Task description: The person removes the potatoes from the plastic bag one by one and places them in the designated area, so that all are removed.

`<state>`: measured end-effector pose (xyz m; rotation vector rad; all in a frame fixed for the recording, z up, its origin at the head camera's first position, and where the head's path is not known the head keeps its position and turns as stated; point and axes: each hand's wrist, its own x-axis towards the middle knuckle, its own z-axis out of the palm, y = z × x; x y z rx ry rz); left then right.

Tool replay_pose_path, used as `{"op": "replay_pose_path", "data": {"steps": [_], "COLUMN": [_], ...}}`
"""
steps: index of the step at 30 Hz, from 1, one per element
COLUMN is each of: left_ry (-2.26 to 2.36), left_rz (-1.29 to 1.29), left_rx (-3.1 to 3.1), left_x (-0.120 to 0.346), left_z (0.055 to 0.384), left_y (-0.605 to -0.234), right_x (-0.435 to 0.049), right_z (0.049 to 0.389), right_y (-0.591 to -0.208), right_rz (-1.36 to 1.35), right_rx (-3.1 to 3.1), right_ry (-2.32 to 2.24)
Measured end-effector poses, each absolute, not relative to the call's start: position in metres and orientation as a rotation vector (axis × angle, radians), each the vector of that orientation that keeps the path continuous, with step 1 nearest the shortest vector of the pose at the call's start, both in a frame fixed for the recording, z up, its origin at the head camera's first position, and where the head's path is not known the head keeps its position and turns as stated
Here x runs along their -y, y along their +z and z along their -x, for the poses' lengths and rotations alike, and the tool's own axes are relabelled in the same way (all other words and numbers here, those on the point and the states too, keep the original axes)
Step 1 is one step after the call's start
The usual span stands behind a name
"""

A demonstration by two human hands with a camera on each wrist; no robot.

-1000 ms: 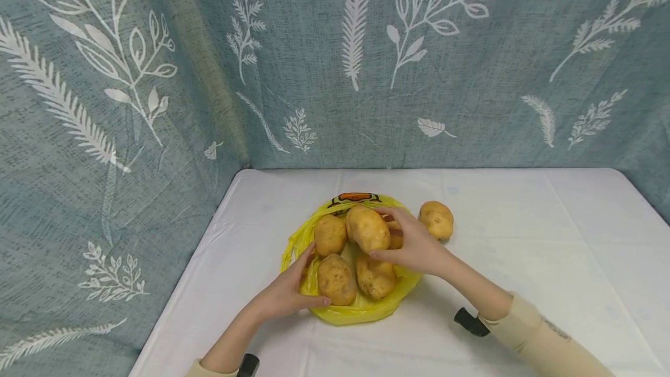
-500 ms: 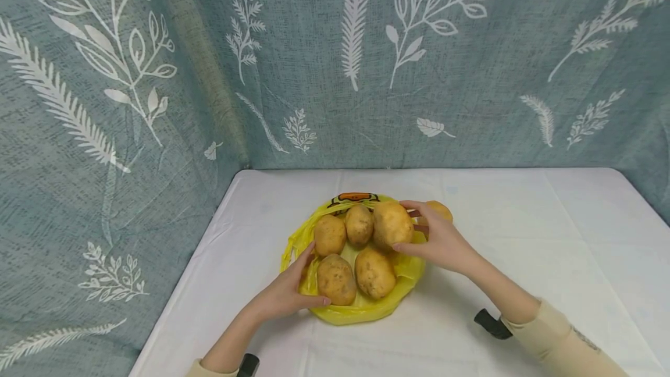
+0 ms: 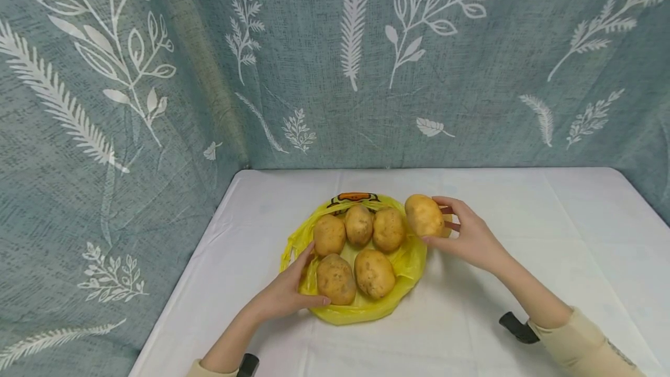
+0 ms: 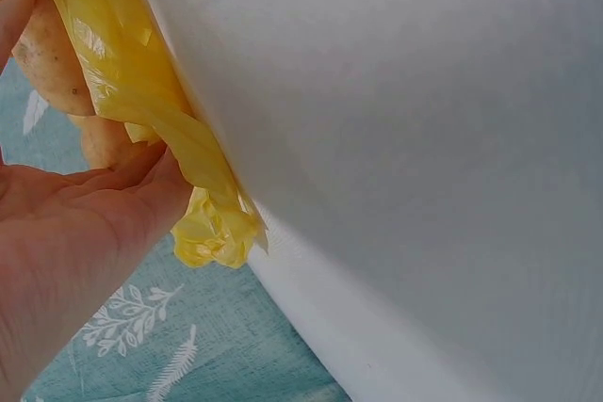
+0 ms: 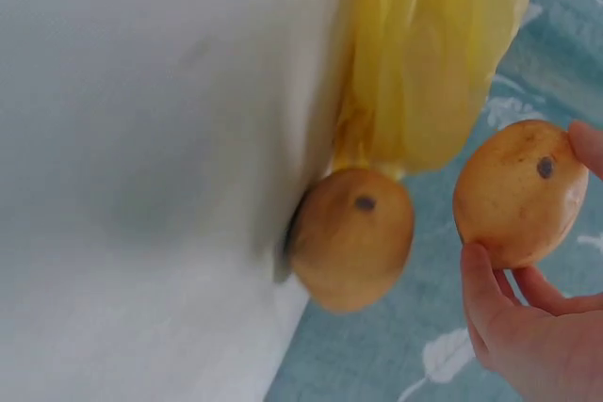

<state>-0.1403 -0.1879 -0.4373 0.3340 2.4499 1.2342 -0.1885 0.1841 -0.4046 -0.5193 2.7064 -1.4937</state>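
Note:
My right hand [image 3: 473,240] pinches a potato [image 3: 423,214] between thumb and fingers, above the right rim of an open yellow plastic bag [image 3: 366,314]. In the right wrist view this held potato [image 5: 513,200] shows a dark spot. Beneath it, another potato [image 5: 353,242] sits on the table beside the bag; in the head view the held one and my fingers mostly hide it. Several potatoes [image 3: 374,273] lie inside the bag. At its left side my left hand [image 3: 282,295] rests with thumb and fingers spread along the rim, plastic [image 4: 203,152] lying against the fingers.
A white cloth covers the table [image 3: 523,208]. Blue-green curtains [image 3: 324,63] with white leaf prints hang behind it and on the left. An orange and black print [image 3: 358,196] shows at the bag's far rim.
My right hand has carried its potato rightward from over the middle of the bag to its right rim, uncovering the potatoes inside. The left hand has stayed in place.

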Motion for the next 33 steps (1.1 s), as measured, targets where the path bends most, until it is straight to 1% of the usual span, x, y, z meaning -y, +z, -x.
{"op": "replay_pose_path", "data": {"steps": [18,33], "left_ry": [1.230,1.232], "left_rz": [-0.324,-0.310], "left_rx": [-2.449,-2.442], "left_x": [0.188,0.187], "left_z": [0.141,0.141], "left_y": [-0.438,-0.437], "right_x": [-0.233,-0.251], "right_z": [0.190,0.195], "right_y": [-0.408,-0.422], "right_rz": [0.315,0.226], "right_rx": [-2.799,-2.812], "right_ry": [-1.442,-1.375]}}
